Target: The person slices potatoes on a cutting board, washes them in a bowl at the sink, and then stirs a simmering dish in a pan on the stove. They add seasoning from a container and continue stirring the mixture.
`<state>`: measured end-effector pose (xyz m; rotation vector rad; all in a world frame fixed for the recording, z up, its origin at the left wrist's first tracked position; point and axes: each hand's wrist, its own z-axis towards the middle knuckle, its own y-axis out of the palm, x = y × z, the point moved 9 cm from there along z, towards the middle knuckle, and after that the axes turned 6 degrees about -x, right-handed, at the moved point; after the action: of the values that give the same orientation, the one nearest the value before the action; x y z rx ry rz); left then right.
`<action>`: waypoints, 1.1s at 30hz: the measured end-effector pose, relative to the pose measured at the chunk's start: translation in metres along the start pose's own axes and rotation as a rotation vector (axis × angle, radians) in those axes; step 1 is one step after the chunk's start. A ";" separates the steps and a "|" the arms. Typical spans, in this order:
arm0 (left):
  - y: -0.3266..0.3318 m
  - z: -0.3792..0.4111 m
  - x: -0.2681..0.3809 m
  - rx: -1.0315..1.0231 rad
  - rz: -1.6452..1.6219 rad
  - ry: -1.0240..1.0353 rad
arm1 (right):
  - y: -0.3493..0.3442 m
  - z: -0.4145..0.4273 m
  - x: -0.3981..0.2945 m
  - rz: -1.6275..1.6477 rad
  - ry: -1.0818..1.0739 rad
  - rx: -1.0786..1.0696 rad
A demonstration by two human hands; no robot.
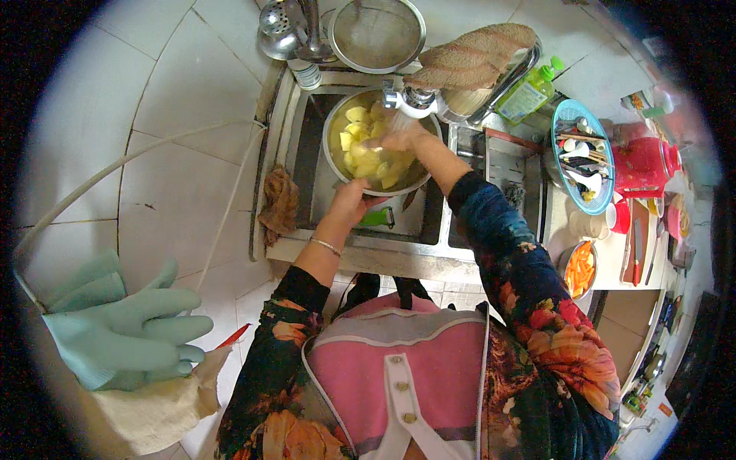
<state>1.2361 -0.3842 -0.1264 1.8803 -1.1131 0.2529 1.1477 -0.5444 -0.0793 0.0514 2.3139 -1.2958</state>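
Observation:
A round metal bowl (330,156) of water and pale yellow pieces, apparently peeled cut potato (357,138), sits in the left sink basin (313,215). My left hand (351,201) grips its near rim, thumb on top and fingers underneath. Inside the bowl, my right hand (402,138) reaches among the pieces; its blurred fingers are partly hidden by water. Water runs onto it from the white-tipped faucet (411,106) above. A green peeler (376,218) lies on the basin floor, just below the bowl.
A brown cloth (280,201) hangs over the sink's left edge, and a towel (471,54) covers the faucet. To the right stand a dish soap bottle (526,98), a blue utensil basket (583,204), a bowl of orange pieces (581,270) and a knife (637,247). Rubber gloves (126,328) hang lower left.

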 end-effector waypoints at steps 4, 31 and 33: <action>-0.011 0.012 -0.003 0.025 -0.020 -0.041 | 0.036 -0.042 -0.078 -0.437 -0.515 0.100; -0.068 0.052 -0.014 0.040 -0.156 -0.030 | 0.300 -0.027 0.047 -0.249 -0.337 -0.013; -0.062 0.046 -0.006 0.120 -0.089 0.019 | 0.304 -0.023 0.028 -0.306 -0.447 0.081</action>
<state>1.2694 -0.4050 -0.1929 2.0241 -1.0179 0.2923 1.1934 -0.3638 -0.3226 -0.5313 1.9329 -1.3769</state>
